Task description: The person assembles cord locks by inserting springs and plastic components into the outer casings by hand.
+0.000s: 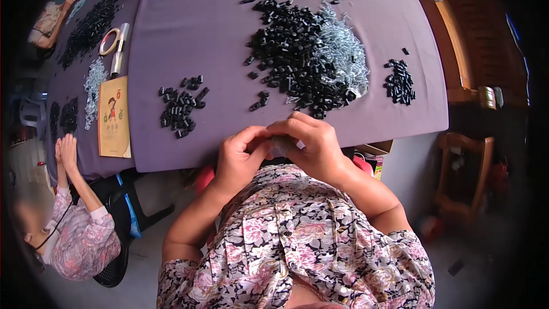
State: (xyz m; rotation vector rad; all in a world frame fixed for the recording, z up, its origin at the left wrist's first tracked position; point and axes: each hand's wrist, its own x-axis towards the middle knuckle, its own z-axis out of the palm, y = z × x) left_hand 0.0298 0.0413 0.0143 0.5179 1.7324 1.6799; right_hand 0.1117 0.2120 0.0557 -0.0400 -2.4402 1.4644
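Observation:
My left hand (243, 151) and my right hand (311, 140) meet at the front edge of the purple-covered table (217, 74). Their fingers are closed and pinched close together. Whatever they hold is hidden or too small to make out. Just beyond them lies a big heap of small black plastic parts (286, 46), with a pile of shiny metal screw-like pieces (343, 51) against its right side. A smaller group of black parts (182, 106) sits ahead of my left hand. Another small pile of black parts (400, 83) is at the far right.
A notebook (114, 117), a tape roll (110, 42) and more black and metal piles lie on the left table. A seated person (83, 223) has hands together there. Other people's arms reach in at upper left and upper right. A wooden chair (466, 171) stands right.

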